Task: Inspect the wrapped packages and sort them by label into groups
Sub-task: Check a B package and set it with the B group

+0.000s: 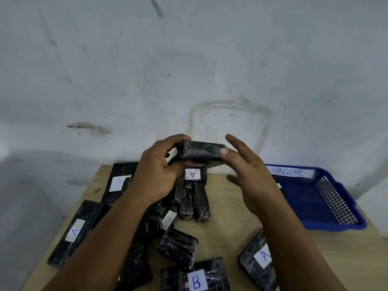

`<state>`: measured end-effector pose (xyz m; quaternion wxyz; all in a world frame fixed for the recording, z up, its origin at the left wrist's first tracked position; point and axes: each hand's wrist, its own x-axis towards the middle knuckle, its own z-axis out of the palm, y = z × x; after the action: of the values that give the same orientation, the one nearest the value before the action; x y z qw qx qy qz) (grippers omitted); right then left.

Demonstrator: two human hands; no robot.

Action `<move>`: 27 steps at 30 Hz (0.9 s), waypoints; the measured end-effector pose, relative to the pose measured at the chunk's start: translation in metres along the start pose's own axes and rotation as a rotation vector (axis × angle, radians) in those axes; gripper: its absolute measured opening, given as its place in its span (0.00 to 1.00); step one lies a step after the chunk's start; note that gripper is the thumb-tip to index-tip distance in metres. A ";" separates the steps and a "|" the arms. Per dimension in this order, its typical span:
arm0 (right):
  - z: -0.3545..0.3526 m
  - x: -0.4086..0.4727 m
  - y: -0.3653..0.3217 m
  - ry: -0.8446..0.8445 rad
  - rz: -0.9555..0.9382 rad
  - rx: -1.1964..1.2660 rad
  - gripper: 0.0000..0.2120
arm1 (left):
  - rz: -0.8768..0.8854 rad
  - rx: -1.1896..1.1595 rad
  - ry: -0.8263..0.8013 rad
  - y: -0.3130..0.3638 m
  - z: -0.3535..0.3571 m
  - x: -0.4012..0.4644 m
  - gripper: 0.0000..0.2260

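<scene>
Black wrapped package (200,151) held up at frame centre, no label showing on its visible sides.

The left hand (159,171) grips one end; the right hand (249,177) only thumbs the other, fingers spread, so it could slip onto the pile (189,198) below. Wooden table (231,208), blue basket (327,196) at right, scuffed white wall (189,59).

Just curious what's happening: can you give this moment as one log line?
phase: inspect | left hand: grips black plastic-wrapped package | right hand: thumb on it, fingers straight | label on it: not visible | blue mesh basket: labelled ABNORMAL
</scene>
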<state>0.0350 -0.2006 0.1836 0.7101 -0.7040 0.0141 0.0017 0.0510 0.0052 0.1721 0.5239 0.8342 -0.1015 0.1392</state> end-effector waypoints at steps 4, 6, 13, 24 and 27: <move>0.003 -0.002 0.001 0.010 0.147 0.088 0.14 | 0.104 -0.028 -0.005 0.001 0.002 -0.006 0.26; 0.006 -0.001 0.006 0.051 0.103 0.170 0.09 | 0.124 -0.035 -0.022 0.002 0.004 -0.009 0.29; 0.011 -0.009 0.019 0.137 -0.128 0.073 0.13 | -0.090 -0.131 -0.005 0.010 0.010 -0.012 0.23; 0.004 -0.005 0.013 0.107 0.154 0.282 0.32 | -0.039 -0.275 -0.046 0.000 0.018 -0.019 0.25; 0.005 -0.005 0.019 0.085 0.121 0.285 0.32 | -0.268 -0.253 -0.011 0.004 0.019 -0.016 0.31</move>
<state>0.0292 -0.1958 0.1646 0.8001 -0.5935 0.0869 0.0126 0.0365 -0.0132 0.1625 0.6379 0.7685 -0.0087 0.0497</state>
